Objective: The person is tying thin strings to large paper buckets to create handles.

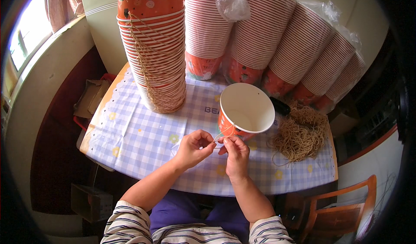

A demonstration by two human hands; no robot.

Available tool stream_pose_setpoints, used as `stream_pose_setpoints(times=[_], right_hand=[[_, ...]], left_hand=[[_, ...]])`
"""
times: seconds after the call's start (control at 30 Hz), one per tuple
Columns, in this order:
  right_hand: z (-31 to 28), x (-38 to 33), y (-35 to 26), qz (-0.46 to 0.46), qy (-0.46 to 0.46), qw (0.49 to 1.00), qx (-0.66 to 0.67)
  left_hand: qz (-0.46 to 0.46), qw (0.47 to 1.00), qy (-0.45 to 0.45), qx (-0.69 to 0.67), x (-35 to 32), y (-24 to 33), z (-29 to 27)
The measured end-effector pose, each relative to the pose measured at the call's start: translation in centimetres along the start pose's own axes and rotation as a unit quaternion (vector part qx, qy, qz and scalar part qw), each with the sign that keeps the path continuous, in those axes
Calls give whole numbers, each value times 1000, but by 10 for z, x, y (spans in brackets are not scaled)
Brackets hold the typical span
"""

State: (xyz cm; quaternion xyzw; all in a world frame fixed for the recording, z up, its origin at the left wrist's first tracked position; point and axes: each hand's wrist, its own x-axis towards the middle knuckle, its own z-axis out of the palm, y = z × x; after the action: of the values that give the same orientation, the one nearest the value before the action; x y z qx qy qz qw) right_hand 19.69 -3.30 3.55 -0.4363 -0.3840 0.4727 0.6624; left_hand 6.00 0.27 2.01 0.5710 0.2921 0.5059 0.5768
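An orange paper cup (245,109) with a white inside stands open-side up on the checked tablecloth (138,135), tilted a little toward me. A thin tan string (221,133) runs from the cup's side down to my hands. My left hand (193,148) pinches one end of that string just below the cup. My right hand (236,153) pinches the string right beside it, fingertips almost touching the left hand's. Both hands sit in front of the cup, over the near half of the table.
A tall stack of orange cups with strings (154,49) stands at the back left. Several more stacks in plastic wrap (281,40) lean along the back. A heap of tan strings (301,133) lies right of the cup. A wooden chair (342,209) stands at the lower right.
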Motion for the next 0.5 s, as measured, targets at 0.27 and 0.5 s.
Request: stream_pose_setpoints(times=[0.27,0.5], right_hand=[[-1,-1,-1,21,-9,1000,11],[0,-1,5,27,-98,995,-17]], left_hand=[[-5,1000,1,-2,0,1,0],[35,998,-16,42,-1,-1,1]])
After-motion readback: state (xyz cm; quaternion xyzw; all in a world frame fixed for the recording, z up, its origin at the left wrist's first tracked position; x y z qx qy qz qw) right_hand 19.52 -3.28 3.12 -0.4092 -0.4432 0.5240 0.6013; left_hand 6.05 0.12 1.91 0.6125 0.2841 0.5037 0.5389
